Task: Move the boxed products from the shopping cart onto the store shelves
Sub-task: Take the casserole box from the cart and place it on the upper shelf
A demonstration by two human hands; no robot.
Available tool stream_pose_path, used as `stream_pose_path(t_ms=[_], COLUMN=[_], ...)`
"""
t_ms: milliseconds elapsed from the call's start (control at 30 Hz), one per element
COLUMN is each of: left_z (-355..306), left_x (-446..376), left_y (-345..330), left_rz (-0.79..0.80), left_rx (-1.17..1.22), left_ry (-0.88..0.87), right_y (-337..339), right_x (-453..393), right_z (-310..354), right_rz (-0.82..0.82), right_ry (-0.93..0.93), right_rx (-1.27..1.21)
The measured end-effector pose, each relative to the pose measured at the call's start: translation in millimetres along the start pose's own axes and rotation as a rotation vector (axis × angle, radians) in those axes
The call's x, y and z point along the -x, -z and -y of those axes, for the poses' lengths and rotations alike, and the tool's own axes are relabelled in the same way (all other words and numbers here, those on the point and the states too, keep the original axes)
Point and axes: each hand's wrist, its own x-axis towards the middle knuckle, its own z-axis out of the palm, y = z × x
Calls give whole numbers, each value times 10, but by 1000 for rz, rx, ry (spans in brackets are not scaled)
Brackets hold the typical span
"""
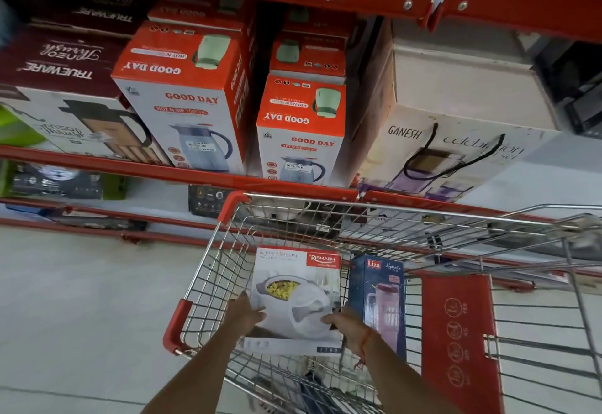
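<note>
White Rishabh box point(294, 286) gripped by left hand point(246, 312) and right hand point(347, 321)

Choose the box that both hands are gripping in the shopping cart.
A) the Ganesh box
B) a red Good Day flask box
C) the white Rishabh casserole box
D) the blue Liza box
C: the left hand and right hand clasp the sides of the white Rishabh casserole box; the blue Liza box stands untouched beside it.

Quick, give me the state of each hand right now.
Left hand: closed on the left edge of the white Rishabh box.
Right hand: closed on the same box's right edge.
</note>
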Motion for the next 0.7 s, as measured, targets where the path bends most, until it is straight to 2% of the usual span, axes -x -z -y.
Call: stream_pose_path(t_ms=[200,333,533,700], left_z=[59,-41,-202,-286], left_x=[32,155,577,1132], left_y=[-75,-18,206,518], left_rz=[40,-46,-120,-240], left_rx=[41,-13,86,176], left_ry=[1,0,-183,-364], right_y=[77,232,250,364], right_x=[-127,-462,708,1499], right_z=[-80,-324,140,327], right_rz=[36,46,-157,-180], right_ry=[-8,53,339,530], right_rx=[13,-7,17,5])
